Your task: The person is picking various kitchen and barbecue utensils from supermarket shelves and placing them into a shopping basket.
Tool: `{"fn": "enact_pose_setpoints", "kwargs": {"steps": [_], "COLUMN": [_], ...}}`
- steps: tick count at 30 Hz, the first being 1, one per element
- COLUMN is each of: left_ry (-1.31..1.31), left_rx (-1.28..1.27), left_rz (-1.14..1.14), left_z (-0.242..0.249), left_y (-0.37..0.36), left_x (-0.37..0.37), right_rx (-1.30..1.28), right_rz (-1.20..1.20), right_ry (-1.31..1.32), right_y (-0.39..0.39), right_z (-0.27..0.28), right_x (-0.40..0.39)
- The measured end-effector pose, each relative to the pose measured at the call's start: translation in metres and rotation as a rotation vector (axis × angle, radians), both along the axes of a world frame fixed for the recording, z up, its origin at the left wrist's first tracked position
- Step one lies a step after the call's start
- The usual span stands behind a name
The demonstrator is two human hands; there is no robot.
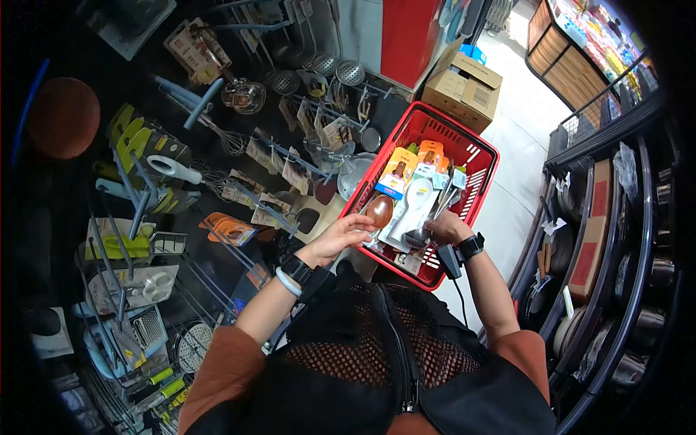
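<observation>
A red plastic basket (481, 190) full of packaged kitchen tools sits in front of me. My left hand (344, 237) is at the basket's left edge, its fingers closed on a brown, shiny spoon or ladle head (380, 211). Inside the basket's near right part is my right hand (447, 228), fingers curled down among metal utensils (445, 202) and a dark round piece; what it grips is partly hidden. Between the hands lies a white packaged utensil (418, 199). Orange and yellow cards (397, 174) are farther back in the basket.
Hooks on the left wall carry whisks (230, 140), skimmers (325, 65), graters (150, 328) and packaged tools. An open cardboard box (464, 88) stands behind the basket. Racks with pans (566, 331) line the right side, beside the tiled floor (518, 156).
</observation>
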State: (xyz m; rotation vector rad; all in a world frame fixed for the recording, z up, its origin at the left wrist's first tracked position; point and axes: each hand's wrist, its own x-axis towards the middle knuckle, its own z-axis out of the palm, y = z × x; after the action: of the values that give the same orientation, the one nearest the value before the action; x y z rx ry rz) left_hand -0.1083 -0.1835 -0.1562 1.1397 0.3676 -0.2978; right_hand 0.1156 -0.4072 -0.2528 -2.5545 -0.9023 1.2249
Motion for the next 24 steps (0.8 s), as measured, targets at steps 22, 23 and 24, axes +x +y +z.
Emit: {"fn": "enact_pose_setpoints", "kwargs": {"steps": [22, 23, 24], "left_ry": [0.179, 0.236, 0.293], "left_rx": [1.688, 1.688, 1.686], "left_rz": [0.353, 0.337, 0.321], "left_z": [0.076, 0.074, 0.074], "left_y": [0.146, 0.142, 0.137], "left_x": [-0.043, -0.052, -0.059], "right_rx": [0.094, 0.128, 0.161], "right_rz": [-0.185, -0.144, -0.103], "right_ry": [0.023, -0.004, -0.03], "right_y": [-0.004, -0.009, -0.011], "right_z": [0.051, 0.049, 0.049], "right_x": [-0.042, -0.042, -0.042]}}
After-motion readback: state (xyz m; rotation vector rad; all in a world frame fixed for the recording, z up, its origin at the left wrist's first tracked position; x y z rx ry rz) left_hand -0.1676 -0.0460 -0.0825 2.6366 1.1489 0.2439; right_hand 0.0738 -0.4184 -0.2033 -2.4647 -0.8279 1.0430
